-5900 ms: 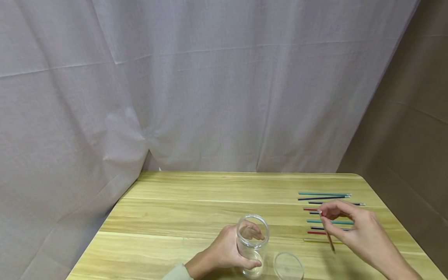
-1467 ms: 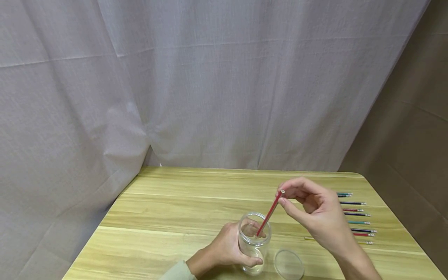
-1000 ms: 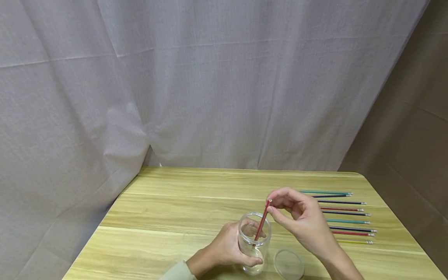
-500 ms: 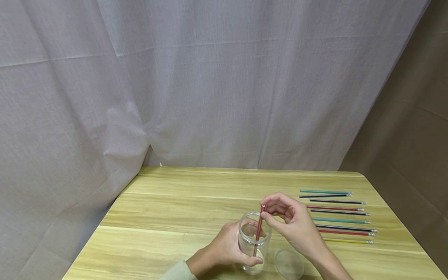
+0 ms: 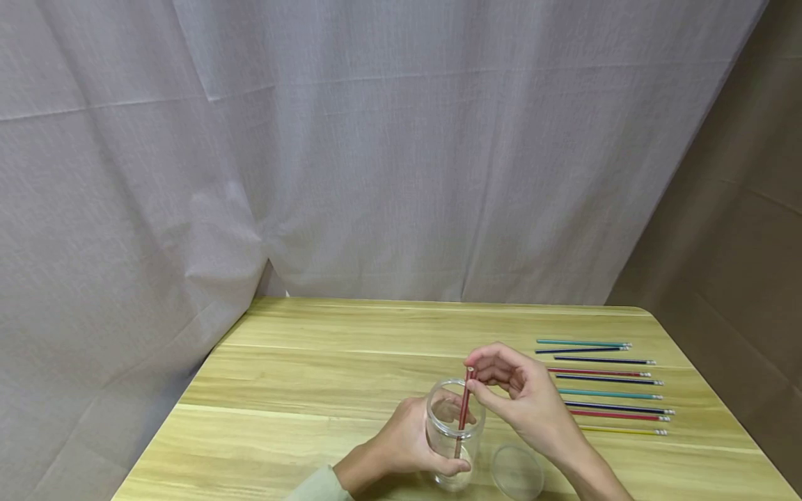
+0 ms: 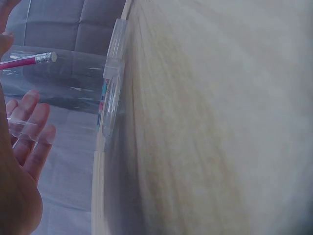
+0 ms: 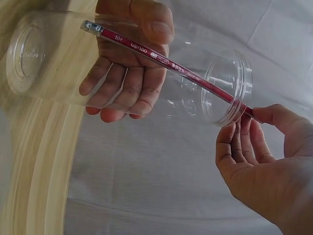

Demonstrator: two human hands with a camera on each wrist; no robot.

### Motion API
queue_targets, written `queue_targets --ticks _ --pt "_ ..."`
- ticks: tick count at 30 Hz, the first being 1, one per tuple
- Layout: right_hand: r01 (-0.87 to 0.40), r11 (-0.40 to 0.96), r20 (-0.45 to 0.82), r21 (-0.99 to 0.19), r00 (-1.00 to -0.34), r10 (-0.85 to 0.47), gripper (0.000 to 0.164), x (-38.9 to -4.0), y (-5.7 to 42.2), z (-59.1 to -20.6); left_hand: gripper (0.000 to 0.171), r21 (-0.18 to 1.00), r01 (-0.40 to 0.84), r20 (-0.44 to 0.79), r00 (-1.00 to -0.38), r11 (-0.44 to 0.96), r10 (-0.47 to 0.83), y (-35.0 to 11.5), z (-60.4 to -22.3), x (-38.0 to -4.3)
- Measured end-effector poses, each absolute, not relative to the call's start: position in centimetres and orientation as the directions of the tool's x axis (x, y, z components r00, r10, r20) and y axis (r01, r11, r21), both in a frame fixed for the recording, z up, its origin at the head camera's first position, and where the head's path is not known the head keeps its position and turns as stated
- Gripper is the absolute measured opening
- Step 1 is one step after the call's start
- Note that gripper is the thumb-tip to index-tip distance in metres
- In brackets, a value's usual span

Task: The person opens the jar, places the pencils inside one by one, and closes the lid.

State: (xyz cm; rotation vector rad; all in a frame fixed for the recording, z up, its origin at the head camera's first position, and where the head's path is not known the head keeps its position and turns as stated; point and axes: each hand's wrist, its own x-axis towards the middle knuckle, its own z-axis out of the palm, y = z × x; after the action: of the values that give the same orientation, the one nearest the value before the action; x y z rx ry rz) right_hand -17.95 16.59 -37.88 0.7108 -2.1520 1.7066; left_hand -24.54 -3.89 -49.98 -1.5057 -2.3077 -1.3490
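Observation:
My left hand [image 5: 404,442] grips a tall clear jar [image 5: 451,483], upright on the table, its mouth uncapped. A red pencil [image 5: 464,407] leans inside, reaching from the rim down into the jar. My right hand [image 5: 523,400] pinches the pencil's top end between thumb and fingertips, right at the mouth. In the right wrist view the pencil [image 7: 166,61] points its silver ferrule and eraser toward the jar's base [image 7: 29,51], with white print along its side. The left wrist view shows the pencil's eraser end [image 6: 41,58] through the clear wall.
A round clear lid [image 5: 518,473] lies on the wooden table [image 5: 301,390] just right of the jar. Further right, several pencils, among them a teal pencil [image 5: 583,343] and a yellow pencil [image 5: 626,431], lie in a loose row. A grey curtain [image 5: 376,174] hangs behind.
Earlier my right hand held a pencil over the row on the right. It has since moved left and lowered the red pencil into the jar. The left hand stays on the jar.

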Motion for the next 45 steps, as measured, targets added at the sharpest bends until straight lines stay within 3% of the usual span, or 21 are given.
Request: queue_targets --ticks 15,24,45 --pt "-0.504 0.266 0.5 -0.821 -0.861 -0.089 0.022 -18.3 17.0 -38.0 0.068 0.602 0.789 0.492 -0.489 0.125 0.72 -3.9 -50.1 -24.7" --pt "-0.48 0.289 0.482 -0.828 -0.873 -0.07 0.018 -18.4 18.1 -38.0 0.069 0.635 0.762 0.476 -0.511 0.122 0.716 -3.9 -49.9 -24.6" --pt "-0.331 0.439 0.412 -0.835 -0.905 0.102 0.017 -19.0 24.4 -41.4 0.069 0.664 0.738 0.458 -0.526 0.117 0.717 -3.8 -49.8 -24.6"
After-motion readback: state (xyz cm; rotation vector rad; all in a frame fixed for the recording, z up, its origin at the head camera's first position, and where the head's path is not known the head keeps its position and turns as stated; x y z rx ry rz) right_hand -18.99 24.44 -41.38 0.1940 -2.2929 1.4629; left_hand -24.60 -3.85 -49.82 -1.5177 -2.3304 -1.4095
